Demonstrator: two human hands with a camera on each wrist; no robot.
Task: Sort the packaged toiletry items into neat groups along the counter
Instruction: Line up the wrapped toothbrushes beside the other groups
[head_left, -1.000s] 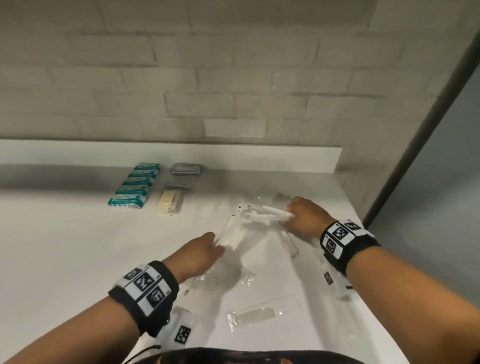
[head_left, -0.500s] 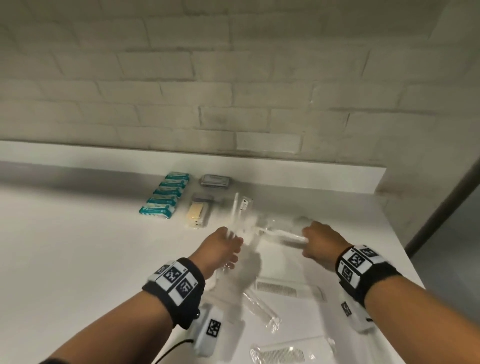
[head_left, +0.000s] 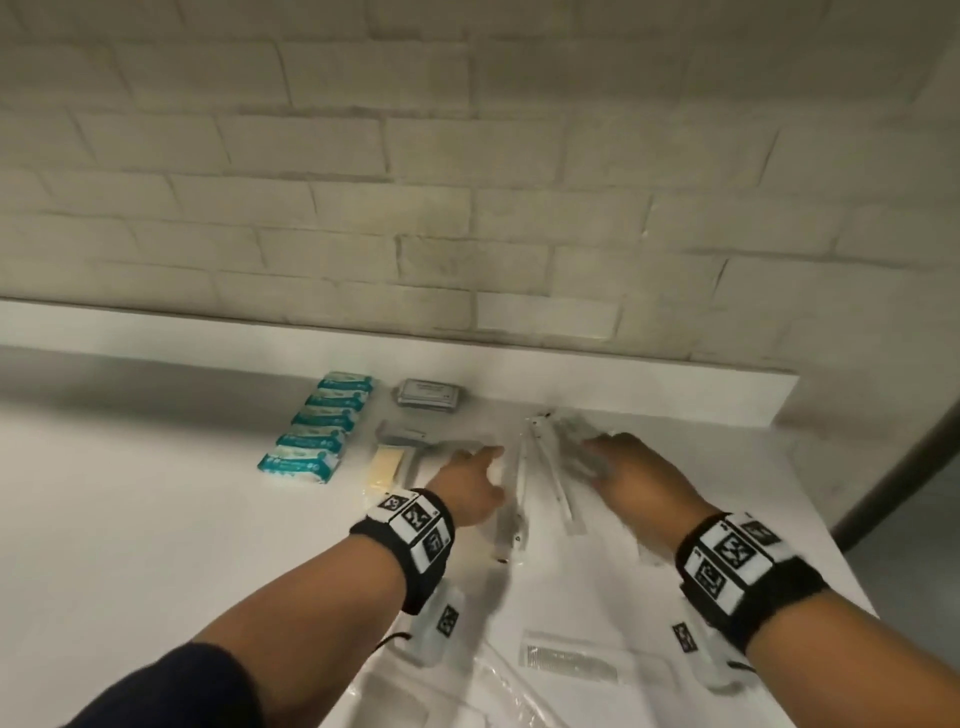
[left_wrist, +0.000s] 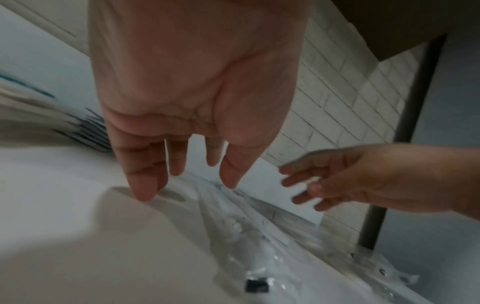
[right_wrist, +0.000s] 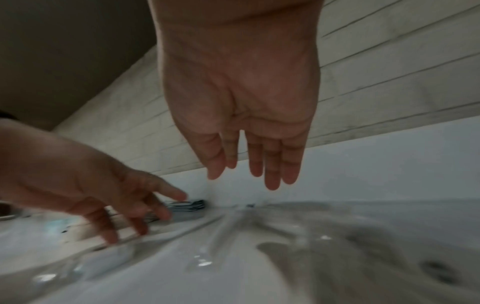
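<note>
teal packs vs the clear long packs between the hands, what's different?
The teal-and-white soft packs are opaque and short; the clear plastic long sleeves are see-through and narrow. The teal packs sit in a tidy row of six, left of the left hand; the sleeves lie loosely side by side, partly fanned, between it and the right hand. Neither hand has a grip on either. Both groups run toward the wall on the white counter.

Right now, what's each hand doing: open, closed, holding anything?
Left hand: open, fingers straight, holding nothing.
Right hand: open, fingers straight, holding nothing, above the clear plastic-wrapped toothbrush packets.
</note>
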